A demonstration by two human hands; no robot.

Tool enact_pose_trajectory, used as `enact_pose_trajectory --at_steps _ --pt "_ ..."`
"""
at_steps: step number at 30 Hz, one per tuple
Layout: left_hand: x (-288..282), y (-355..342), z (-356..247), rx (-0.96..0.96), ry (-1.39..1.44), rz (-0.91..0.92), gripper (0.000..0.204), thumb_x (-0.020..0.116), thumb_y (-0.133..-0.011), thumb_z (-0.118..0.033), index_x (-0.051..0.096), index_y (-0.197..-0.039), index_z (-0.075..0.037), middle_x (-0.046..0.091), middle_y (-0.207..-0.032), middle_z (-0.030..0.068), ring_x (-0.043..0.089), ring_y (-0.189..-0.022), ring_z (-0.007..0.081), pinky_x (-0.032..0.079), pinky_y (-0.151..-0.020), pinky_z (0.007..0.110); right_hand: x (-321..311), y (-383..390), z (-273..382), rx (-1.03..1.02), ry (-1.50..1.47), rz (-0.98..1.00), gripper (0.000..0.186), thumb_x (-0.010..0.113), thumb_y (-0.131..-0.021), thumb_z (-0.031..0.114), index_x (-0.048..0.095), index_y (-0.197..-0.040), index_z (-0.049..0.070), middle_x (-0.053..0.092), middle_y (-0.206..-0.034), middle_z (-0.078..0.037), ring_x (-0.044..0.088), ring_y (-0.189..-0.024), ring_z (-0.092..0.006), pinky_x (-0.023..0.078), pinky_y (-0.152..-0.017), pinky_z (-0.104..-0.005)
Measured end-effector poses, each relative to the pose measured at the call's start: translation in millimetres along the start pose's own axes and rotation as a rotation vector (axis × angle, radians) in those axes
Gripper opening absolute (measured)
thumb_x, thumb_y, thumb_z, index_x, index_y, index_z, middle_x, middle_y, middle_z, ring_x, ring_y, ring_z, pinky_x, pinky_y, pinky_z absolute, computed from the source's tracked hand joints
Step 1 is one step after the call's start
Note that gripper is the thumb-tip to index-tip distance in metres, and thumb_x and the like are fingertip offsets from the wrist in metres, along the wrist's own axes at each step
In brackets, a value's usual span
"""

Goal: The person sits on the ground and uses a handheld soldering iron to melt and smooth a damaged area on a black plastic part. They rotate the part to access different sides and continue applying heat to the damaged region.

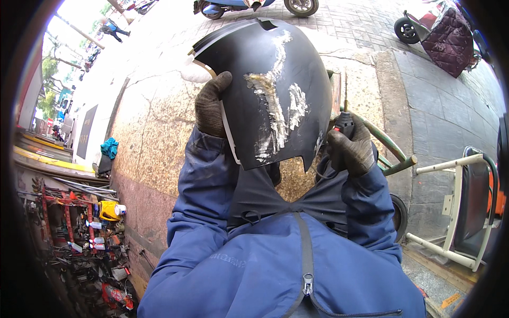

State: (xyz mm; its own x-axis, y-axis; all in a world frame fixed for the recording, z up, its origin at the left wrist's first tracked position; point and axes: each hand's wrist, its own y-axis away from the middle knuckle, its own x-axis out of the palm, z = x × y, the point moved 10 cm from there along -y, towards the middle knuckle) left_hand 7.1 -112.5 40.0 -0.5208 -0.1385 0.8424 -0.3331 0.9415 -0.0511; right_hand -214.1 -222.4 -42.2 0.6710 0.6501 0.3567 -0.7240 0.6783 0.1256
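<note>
Along the pavement's [154,119] left edge we see a yellow jug [109,210], contents hidden; our left hand [212,103], gloved, grips the left rim of a white-smeared black shell [275,95] above the pavement; faint lettering [228,258] marks our blue jacket [275,254]; our right hand [351,147] closes around a black tool [345,124]; rightward stands a chair [472,196].

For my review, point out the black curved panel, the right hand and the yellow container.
Black curved panel [269,98]: head view, smeared middle of its outer face.
Right hand [354,148]: head view, middle of the hand.
Yellow container [108,210]: head view, its side.
</note>
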Motion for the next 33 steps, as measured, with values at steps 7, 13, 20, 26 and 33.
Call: enact_pose_trajectory --at_steps 7,13,20,26,33 --pt "9.3 -1.4 3.8 -0.015 -0.082 -0.004 0.043 0.053 -0.092 -0.022 0.051 -0.119 0.011 0.063 -0.11 0.027 0.065 -0.099 0.0366 0.053 -0.09 0.049 48.3 2.2 56.1 -0.164 0.583 0.273 0.037 0.068 -0.077 0.0 0.051 -0.111 0.0 0.061 -0.086 -0.005 0.062 -0.074 -0.012 0.052 -0.066 -0.0275" --pt "6.6 -6.6 5.6 -0.046 -0.082 -0.061 0.037 0.053 -0.091 -0.021 0.054 -0.113 0.009 0.064 -0.104 0.0244 0.065 -0.093 0.0333 0.055 -0.085 0.044 65.8 -6.8 91.0 -0.303 1.145 0.294 0.043 0.074 -0.072 0.019 0.056 -0.108 0.005 0.066 -0.084 -0.022 0.068 -0.083 -0.0361 0.055 -0.073 -0.0414" --pt "-5.0 -11.8 3.9 -0.037 -0.093 -0.069 0.041 0.053 -0.091 -0.02 0.052 -0.118 0.01 0.062 -0.11 0.0277 0.064 -0.101 0.0366 0.052 -0.093 0.047 68.1 -10.3 93.4 -0.289 1.244 0.329 0.039 0.073 -0.073 0.02 0.056 -0.105 0.005 0.065 -0.084 -0.022 0.067 -0.083 -0.0382 0.053 -0.074 -0.0439" --pt "-8.6 -12.7 1.4 -0.02 -0.115 -0.091 0.041 0.053 -0.09 -0.019 0.052 -0.119 0.011 0.062 -0.11 0.0285 0.064 -0.099 0.0376 0.053 -0.092 0.048 70.2 -8.5 94.8 -0.335 1.227 0.341 0.037 0.07 -0.073 0.007 0.057 -0.108 0.001 0.066 -0.079 -0.017 0.068 -0.075 -0.0255 0.054 -0.069 -0.0352" --pt "-2.3 -12.8 7.6 -0.078 -0.057 -0.008 0.041 0.054 -0.09 -0.02 0.053 -0.117 0.012 0.062 -0.11 0.0287 0.065 -0.098 0.038 0.054 -0.091 0.048 66.6 -7.5 90.6 -0.285 1.22 0.355 0.04 0.072 -0.074 0.021 0.055 -0.106 0.005 0.066 -0.085 -0.022 0.067 -0.084 -0.0384 0.052 -0.074 -0.0442"
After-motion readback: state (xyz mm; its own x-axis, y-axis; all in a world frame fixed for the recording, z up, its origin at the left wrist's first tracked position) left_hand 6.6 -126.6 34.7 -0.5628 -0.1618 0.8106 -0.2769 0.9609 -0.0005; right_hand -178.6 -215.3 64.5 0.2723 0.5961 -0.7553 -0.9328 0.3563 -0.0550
